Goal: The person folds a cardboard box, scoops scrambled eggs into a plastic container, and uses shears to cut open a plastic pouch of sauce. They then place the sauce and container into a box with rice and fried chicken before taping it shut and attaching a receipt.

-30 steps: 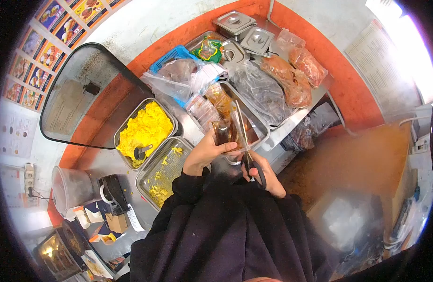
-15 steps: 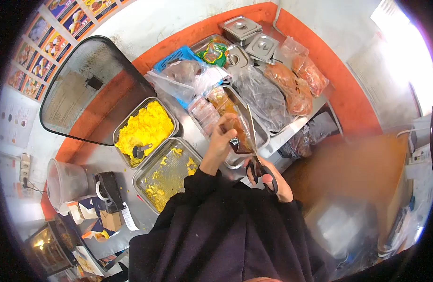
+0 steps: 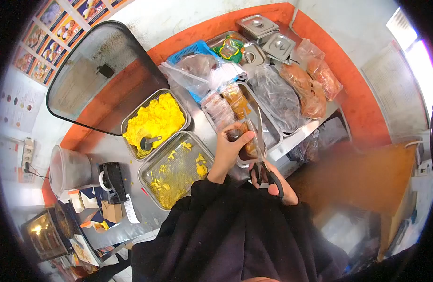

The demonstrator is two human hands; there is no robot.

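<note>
My left hand (image 3: 231,149) is closed on a clear plastic packet of brown sauce (image 3: 250,149), pinching it between thumb and fingers. In my right hand (image 3: 276,184) is a pair of black-handled scissors (image 3: 260,162), pointing away from me with blades apart beside the packet. Just beyond the left hand, another packet with orange-brown contents (image 3: 235,100) lies at the metal tray's edge. Clear wrapped packs (image 3: 217,111) sit to its left. Beneath the scissors is a steel tray (image 3: 278,140), partly hidden by my hands.
Left of my hands stand a pan of yellow food (image 3: 155,117) with a black scoop (image 3: 148,142) and a tray with yellow scraps (image 3: 146,181). Behind are a blue basket (image 3: 200,47), lidded steel containers (image 3: 258,28) and bagged orange food (image 3: 301,89). A plastic bucket (image 3: 70,171) stands far left.
The scissor blades have spread apart. My left hand still grips the sauce packet, now with the thumb across it. The whole view has shifted slightly with my head.
</note>
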